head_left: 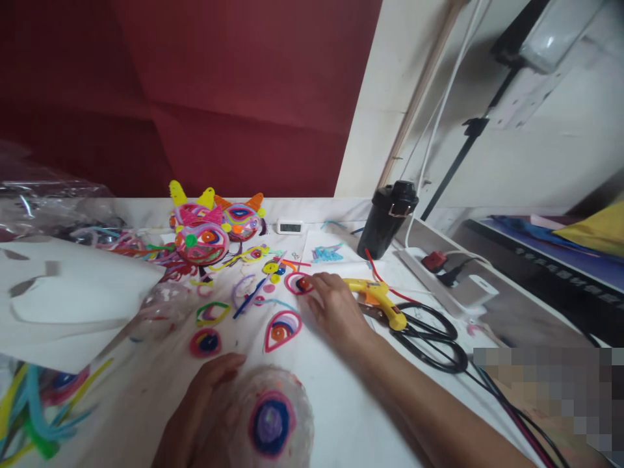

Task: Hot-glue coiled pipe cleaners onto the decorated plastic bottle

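My left hand holds a clear bubble-textured dome near the front edge, with a blue, purple and pink pipe-cleaner spiral stuck on it. My right hand reaches across the white table, fingertips touching a small pink teardrop coil with an orange centre. A larger pink teardrop shape lies just left of that hand. A yellow glue gun rests immediately to its right.
Colourful pipe-cleaner masks stand at the back, loose coils and strips around them. Black scissors, a black flask, a power strip, a small clock. White paper and pipe cleaners lie left.
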{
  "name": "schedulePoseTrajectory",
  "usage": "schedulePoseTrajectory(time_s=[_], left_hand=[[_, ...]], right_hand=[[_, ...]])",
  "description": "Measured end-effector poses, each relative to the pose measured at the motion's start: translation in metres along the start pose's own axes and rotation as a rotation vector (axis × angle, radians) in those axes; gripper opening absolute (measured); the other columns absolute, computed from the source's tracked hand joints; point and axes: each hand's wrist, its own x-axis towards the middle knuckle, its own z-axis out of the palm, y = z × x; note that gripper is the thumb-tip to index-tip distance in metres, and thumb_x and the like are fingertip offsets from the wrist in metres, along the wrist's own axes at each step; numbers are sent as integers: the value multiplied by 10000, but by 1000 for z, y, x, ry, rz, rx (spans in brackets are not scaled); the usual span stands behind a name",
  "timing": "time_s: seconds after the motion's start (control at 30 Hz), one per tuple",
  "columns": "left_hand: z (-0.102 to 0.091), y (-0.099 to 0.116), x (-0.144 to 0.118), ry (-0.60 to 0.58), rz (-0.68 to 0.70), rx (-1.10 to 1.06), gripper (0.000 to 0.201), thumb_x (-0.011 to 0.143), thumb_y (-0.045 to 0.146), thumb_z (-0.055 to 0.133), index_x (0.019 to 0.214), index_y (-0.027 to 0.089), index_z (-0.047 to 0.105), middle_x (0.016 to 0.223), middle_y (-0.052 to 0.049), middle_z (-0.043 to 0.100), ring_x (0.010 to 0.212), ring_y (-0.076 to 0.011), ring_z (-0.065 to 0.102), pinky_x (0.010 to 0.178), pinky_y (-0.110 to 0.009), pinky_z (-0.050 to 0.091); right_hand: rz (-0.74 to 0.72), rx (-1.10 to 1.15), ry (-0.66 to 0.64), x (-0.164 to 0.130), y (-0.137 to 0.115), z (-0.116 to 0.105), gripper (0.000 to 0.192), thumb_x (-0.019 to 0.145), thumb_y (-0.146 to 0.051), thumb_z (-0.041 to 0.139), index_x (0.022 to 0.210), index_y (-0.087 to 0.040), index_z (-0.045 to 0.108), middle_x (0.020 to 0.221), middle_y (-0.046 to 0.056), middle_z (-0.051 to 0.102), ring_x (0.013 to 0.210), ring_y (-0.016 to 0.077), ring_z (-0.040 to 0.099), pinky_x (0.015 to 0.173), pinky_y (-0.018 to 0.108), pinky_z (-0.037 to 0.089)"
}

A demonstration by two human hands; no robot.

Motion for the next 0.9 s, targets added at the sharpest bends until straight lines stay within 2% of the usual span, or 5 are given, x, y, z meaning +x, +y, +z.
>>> schedulePoseTrajectory(time_s=[0.13,0.33,0.6,0.8,0.9], left_hand=[[-8,3,8,-80,72,-42,353,965,577,613,1203,327,691,1187,-8,751,1101,-236,717,924,-249,585],[3,9,8,-92,51,-121,208,982,400,576,1127,270,648,1074,-31,721,1026,-237,699,931,-311,550],[7,13,10,-141,195,-55,218,1014,347,510,1176,259,626,1156,-53,700,1078,-226,681,935,-314,552],[-7,14,36,-72,305,60,188,999,271,484,1097,223,638,1065,-60,731,964,-201,733,821,-285,614],[-13,27,65,-127,383,162,213,1001,235,481,1057,219,686,1021,-46,750,963,-198,735,793,-284,621]], right_hand=[[59,-93,-2,28,3,9,278,1013,-313,672,1264,-195,660,1310,93,677,1124,269,685,948,496,584],[88,-79,34,28,2,23,271,1011,-316,674,1253,-195,665,1315,94,675,1124,267,684,951,494,583],[181,150,159,19,12,28,316,1007,-322,680,1292,-191,639,1301,93,673,1076,258,700,897,468,607],[193,303,168,25,15,15,308,1010,-326,676,1284,-189,643,1286,91,681,1066,255,703,897,469,607],[181,363,97,18,15,-1,300,1014,-327,673,1276,-185,643,1225,81,700,979,228,721,832,427,626]])
